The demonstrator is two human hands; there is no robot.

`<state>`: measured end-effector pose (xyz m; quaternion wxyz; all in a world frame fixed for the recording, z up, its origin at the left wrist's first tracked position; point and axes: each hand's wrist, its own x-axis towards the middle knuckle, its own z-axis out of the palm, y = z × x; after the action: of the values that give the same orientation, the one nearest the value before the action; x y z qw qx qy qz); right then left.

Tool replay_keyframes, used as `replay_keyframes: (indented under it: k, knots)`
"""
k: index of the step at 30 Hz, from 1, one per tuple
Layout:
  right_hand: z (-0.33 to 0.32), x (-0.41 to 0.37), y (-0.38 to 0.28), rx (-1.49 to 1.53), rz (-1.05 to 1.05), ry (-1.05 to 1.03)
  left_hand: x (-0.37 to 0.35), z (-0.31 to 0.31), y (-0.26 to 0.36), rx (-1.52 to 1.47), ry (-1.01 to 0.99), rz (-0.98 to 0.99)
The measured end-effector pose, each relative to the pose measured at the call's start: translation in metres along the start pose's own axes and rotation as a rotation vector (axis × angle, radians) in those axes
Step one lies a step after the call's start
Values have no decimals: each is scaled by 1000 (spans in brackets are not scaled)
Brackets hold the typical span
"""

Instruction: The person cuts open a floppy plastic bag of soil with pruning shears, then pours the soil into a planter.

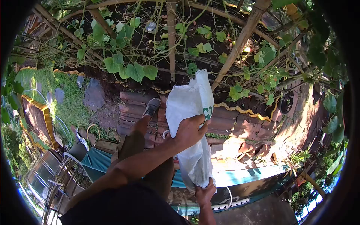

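Left hand (pixel 191 131) curls tight around the white bag (pixel 187 99), right hand (pixel 205 193) grips its end — likely steadying it; next needs firm hands.

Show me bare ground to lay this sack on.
Two patches look bare: the red tiles right of the held sack, between the wavy yellow edging and the mossy strip; and more tiles left of the shoe, bordered by brown soil. It is crowded above the edging, where leafy vines and wooden poles tangle.
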<state>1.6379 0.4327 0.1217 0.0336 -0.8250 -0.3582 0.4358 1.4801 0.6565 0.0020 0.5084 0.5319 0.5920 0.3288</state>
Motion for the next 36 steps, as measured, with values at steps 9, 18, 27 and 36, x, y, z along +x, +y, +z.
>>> replay_keyframes:
  k: [9, 18, 27, 36]
  knots:
    - [1, -20, -28, 61, 8, -27, 2, -10, -14, -55, 44, -111]
    - [4, -37, -57, 60, 60, -119, 17, -25, -14, -143, 80, -172]
    - [22, -40, -93, -38, 88, -263, 8, -42, -36, -54, 160, -132]
    - [29, -60, -72, 147, 153, -225, 4, -30, -46, 41, 3, -170]
